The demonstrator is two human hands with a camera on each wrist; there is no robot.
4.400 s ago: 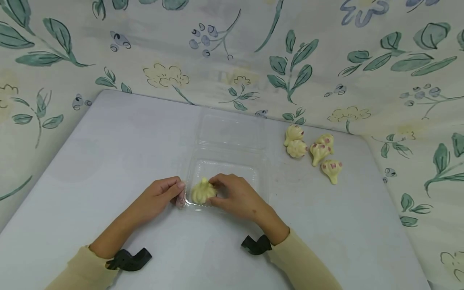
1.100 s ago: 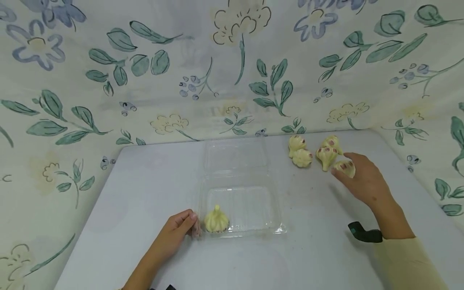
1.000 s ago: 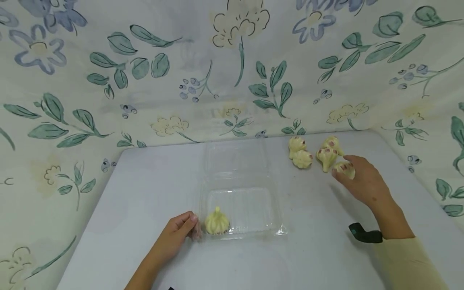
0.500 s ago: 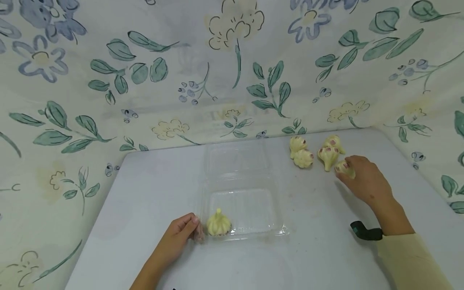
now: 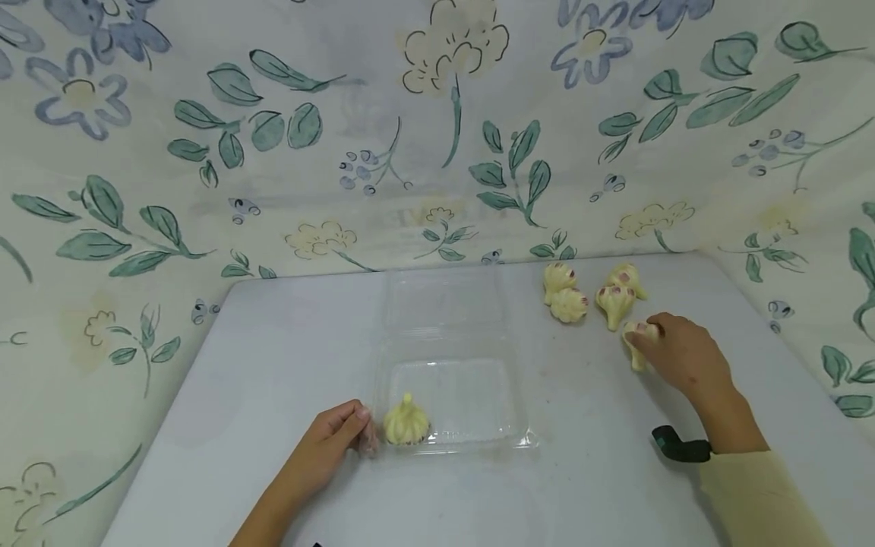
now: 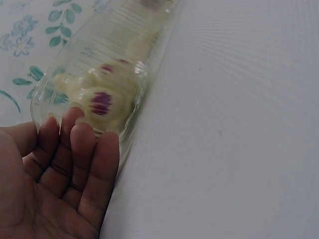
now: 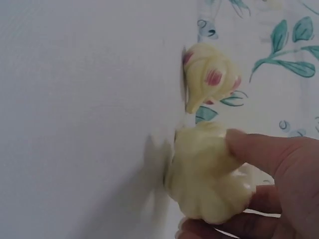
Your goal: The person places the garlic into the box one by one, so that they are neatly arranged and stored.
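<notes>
A clear plastic clamshell container (image 5: 472,448) lies with its lid folded back on the white table. At its left edge my left hand (image 5: 331,441) pinches the rim between thumb and fingers; those fingertips (image 6: 105,149) show against the see-through wall in the left wrist view. Inside, in the near left corner, sits one garlic bulb (image 5: 406,423), stem pointing away. My right hand (image 5: 690,361) holds another garlic bulb (image 7: 209,174) with the thumb on one side and fingers on the other. Whether this bulb still touches the table, I cannot tell.
Beyond the right hand lie two garlic bulbs close together, the nearer one (image 5: 615,305) with purple marks. Left of them is another touching pair of bulbs (image 5: 569,305). A floral cloth (image 5: 437,152) hangs behind the table (image 5: 287,342).
My right hand has left the bulb in the container, moved right and taken hold of a loose bulb. That bulb has since shifted slightly nearer. The left hand keeps its hold on the rim.
</notes>
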